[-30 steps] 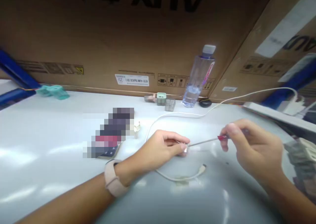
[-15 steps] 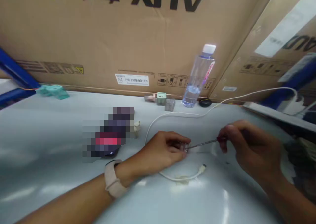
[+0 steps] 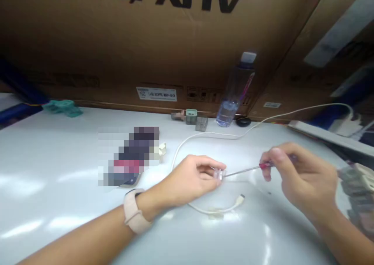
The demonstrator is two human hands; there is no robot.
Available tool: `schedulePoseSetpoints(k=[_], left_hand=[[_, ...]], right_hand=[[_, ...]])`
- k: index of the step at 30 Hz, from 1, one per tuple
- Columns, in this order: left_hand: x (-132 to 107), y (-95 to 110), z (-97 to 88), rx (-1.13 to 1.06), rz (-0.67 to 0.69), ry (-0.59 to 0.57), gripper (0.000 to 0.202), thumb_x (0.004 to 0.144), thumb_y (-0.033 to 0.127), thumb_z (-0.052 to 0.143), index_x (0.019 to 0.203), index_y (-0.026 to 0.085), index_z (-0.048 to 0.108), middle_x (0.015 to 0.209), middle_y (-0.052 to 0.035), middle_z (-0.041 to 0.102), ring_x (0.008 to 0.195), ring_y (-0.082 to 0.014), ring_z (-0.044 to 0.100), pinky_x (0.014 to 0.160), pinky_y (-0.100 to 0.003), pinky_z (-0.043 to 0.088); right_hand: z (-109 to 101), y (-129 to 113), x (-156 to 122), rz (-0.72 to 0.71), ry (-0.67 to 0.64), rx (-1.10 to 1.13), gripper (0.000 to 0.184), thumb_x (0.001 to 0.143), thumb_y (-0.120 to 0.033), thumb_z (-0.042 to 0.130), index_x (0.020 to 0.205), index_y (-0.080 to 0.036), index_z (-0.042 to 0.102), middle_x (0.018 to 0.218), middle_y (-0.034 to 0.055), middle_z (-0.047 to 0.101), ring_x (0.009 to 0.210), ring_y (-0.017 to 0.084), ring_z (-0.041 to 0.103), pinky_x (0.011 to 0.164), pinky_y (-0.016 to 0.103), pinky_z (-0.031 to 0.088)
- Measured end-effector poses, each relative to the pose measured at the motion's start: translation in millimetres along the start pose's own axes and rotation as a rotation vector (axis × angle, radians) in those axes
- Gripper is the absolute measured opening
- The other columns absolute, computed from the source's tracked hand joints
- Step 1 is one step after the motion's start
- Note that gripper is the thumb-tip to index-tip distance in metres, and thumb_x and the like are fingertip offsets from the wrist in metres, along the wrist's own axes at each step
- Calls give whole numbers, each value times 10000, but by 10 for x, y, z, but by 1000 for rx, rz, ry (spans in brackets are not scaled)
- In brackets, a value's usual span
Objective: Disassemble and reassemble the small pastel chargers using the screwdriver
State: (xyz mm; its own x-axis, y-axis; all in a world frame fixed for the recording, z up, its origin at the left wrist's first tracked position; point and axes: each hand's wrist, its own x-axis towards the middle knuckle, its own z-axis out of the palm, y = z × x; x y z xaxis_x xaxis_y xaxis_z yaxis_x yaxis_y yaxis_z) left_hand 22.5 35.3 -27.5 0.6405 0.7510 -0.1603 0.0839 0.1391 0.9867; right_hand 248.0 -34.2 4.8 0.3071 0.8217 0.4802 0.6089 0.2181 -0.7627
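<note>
My left hand (image 3: 189, 179) pinches a small clear plastic part (image 3: 218, 174) against the white table (image 3: 58, 202). A thin screwdriver (image 3: 248, 169) with a red handle is gripped in my right hand (image 3: 298, 179), and its metal tip touches the clear part. A white cable (image 3: 204, 138) loops behind my left hand, and its plug end (image 3: 240, 198) lies just in front of both hands. A pale watch band (image 3: 133, 210) is on my left wrist.
A phone-like object (image 3: 128, 156) lies left of my hands. At the back stand a clear water bottle (image 3: 236, 93), small blocks (image 3: 191, 117), a teal part (image 3: 62, 108) and large cardboard boxes (image 3: 146, 35). A stack of parts (image 3: 358, 187) sits at the right edge.
Both hands stay almost in place, with the screwdriver tip at the clear part. The lighting on the boxes has darkened.
</note>
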Motion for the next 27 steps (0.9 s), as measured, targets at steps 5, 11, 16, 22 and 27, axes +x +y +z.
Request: schedulePoseSetpoints(k=[5,11,16,22,27], left_hand=[[0,13,4,4,-4,13,366,801,166,824,1164,113,822,1143,-135,817,1049,-254,757,991,-383,604],[-15,37,10,5,-4,4,369,820,163,810,1182,94,807,1143,-147,819,1031,-248,765,989,-386,601],[-9,18,7,9,-2,3,384,804,179,821,1179,99,807,1168,-147,812,1046,-251,759,965,-370,600],[-10,11,3,29,6,8,363,836,217,811,1184,113,811,1120,-130,816,1037,-252,757,968,-366,595],[3,-18,-6,41,21,7,358,843,233,813,1181,113,816,1124,-127,816,1045,-252,756,972,-368,592]], right_hand=[[-2,5,-4,-12,-7,-3,408,1014,-518,669,699,-260,688,543,-13,643,519,177,613,578,323,496],[-8,21,-3,-30,-16,-32,425,1016,-529,659,697,-249,683,549,-24,648,518,159,610,588,309,486],[-9,17,-3,-46,-3,-44,409,1028,-491,659,698,-252,691,540,-26,648,505,148,611,576,292,491],[-1,16,0,-50,4,-41,397,1014,-493,670,703,-246,696,543,-14,651,504,166,611,560,307,493],[5,13,3,-51,9,-40,404,1018,-494,657,693,-256,686,535,-18,643,498,167,611,554,305,503]])
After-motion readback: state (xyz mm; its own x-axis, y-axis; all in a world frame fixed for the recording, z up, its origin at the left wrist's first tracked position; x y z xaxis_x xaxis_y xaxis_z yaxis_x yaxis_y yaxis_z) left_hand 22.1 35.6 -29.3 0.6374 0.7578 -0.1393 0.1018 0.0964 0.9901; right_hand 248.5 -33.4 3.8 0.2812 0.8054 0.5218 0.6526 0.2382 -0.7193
